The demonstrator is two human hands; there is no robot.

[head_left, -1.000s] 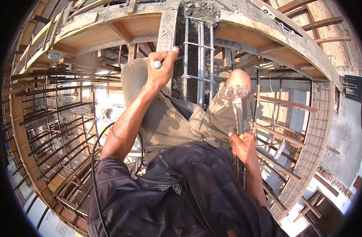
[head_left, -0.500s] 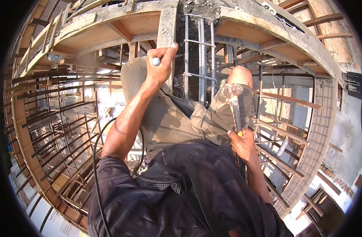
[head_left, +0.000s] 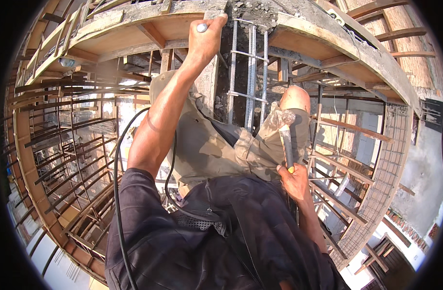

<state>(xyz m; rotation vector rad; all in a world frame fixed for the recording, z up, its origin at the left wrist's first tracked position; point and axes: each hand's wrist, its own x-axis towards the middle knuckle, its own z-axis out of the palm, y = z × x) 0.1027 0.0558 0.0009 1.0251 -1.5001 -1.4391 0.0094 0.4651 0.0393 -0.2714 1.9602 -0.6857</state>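
My left hand (head_left: 205, 43) is stretched far forward and wrapped round a metal chisel (head_left: 201, 27). Only the chisel's round grey end shows above the fist; the rest is hidden. Its thumb lies by the top of an upright formwork board (head_left: 208, 89), beside the rubble-filled gap. Close to my body, my right hand (head_left: 295, 181) grips a hammer (head_left: 288, 145) low on its handle, where a yellow part shows. The dusty hammer head (head_left: 286, 117) points away from me, over my right trouser leg near the knee.
A steel rebar cage (head_left: 250, 72) runs along the gap between my legs. Curved concrete-crusted formwork (head_left: 347, 50) spans both sides. Wooden props and struts (head_left: 71, 140) fill the drop below. A black cable (head_left: 117, 193) loops by my left arm. More rebar mesh (head_left: 383, 159) lies right.
My left hand has moved forward and slightly right with the chisel, to the board's far end. The right hand and hammer have barely shifted.
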